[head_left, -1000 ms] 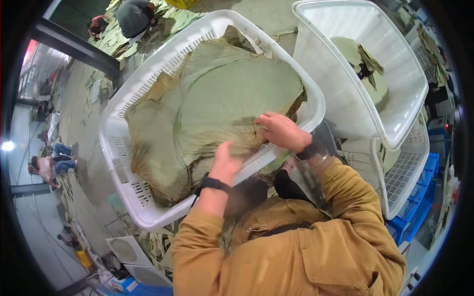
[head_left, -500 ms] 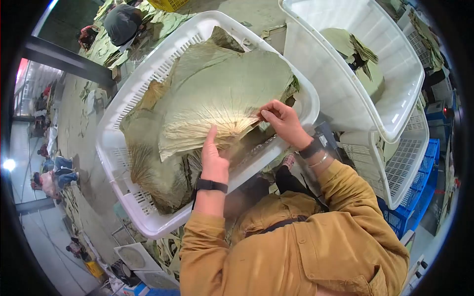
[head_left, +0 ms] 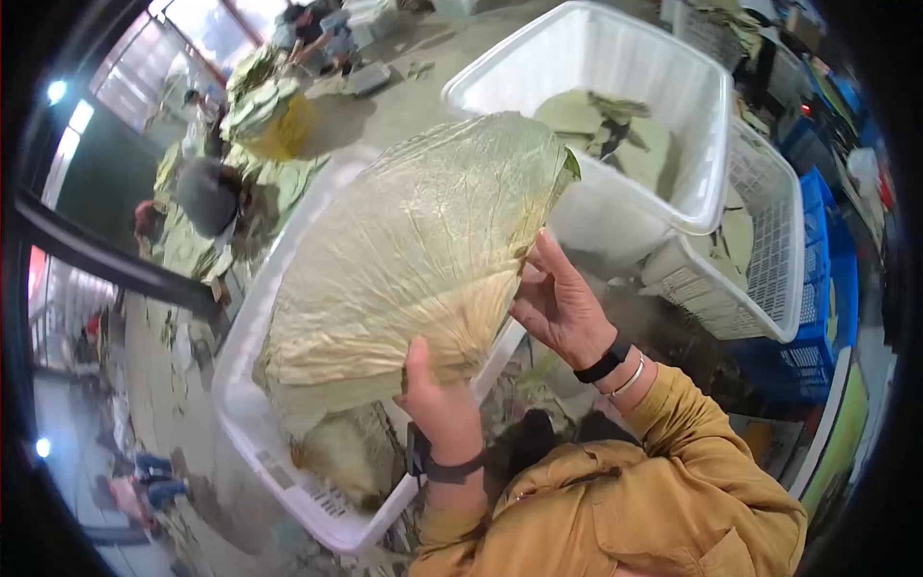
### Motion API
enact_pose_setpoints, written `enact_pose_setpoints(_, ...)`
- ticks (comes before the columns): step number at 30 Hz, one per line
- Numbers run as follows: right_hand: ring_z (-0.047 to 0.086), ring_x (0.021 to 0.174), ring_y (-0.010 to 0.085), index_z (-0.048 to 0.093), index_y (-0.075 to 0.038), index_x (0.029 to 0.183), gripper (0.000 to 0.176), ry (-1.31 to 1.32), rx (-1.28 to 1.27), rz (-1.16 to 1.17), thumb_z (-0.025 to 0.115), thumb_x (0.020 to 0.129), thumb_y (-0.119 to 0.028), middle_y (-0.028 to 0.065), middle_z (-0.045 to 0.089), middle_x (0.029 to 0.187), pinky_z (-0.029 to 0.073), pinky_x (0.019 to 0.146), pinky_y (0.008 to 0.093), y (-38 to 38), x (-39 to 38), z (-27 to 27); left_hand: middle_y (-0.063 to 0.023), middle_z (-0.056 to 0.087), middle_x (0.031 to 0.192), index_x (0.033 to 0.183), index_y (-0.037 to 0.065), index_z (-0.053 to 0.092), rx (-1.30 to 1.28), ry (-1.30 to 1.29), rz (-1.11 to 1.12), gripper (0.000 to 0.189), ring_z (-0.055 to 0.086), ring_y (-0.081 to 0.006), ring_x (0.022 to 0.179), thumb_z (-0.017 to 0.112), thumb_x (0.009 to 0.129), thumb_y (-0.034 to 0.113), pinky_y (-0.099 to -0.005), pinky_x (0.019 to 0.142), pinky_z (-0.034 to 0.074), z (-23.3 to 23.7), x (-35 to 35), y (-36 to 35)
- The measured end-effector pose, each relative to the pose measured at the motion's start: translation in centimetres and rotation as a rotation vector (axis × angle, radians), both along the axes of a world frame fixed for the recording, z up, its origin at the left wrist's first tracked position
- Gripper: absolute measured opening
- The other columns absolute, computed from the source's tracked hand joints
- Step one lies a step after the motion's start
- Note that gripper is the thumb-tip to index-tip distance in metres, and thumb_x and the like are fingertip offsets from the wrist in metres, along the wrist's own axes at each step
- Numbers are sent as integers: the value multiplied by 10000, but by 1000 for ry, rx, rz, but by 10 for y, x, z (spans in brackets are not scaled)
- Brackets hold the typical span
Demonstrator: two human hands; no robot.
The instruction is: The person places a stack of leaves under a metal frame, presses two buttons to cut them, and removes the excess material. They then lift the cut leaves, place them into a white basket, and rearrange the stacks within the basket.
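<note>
A large dried, pale green leaf (head_left: 413, 240), folded and fan-shaped, is held up over a white slotted basket (head_left: 240, 385). My left hand (head_left: 442, 409) grips its lower edge, thumb on top and fingers hidden beneath. My right hand (head_left: 567, 303) holds the leaf's right edge near the point where its veins meet, fingers bent around it. Below the held leaf, more dried leaves (head_left: 351, 452) lie in the basket.
At the upper right stands a white tub (head_left: 596, 207) with leaves inside, beside a slotted white basket (head_left: 769, 308) and blue crates (head_left: 817, 279). A person (head_left: 207, 197) bends among leaves at the upper left. A dark beam (head_left: 115, 255) crosses the left side.
The held leaf has been raised and tilted above the basket, with both hands still on it. The view has shifted, showing more of the background and the right-hand tub lower and further left.
</note>
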State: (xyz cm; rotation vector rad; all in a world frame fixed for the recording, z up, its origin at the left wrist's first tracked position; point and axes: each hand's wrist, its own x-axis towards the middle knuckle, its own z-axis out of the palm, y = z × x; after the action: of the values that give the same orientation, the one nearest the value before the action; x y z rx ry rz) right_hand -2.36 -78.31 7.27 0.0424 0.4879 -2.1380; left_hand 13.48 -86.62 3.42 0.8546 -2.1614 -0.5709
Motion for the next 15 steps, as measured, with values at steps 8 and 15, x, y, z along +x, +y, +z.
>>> enact_pose_setpoints(8, 577, 1025, 156, 502, -96, 1216, 317, 359, 76, -489, 599, 925, -175, 22, 574, 1147, 498, 862, 322, 164, -5, 101, -60, 477, 1337, 1378, 104, 404, 993, 783, -612, 547, 462, -241, 1222, 620, 876, 82, -405, 1026, 405, 72, -46, 120)
enact_pose_setpoints(15, 493, 1214, 228, 441, -77, 1323, 426, 551, -200, -832, 499, 975, -318, 65, 507, 1318, 423, 1002, 413, 383, 31, 95, -75, 391, 1425, 1408, 99, 367, 1614, 1117, -1023, 746, 366, -271, 1298, 655, 840, 487, -447, 1094, 294, 131, -88, 292)
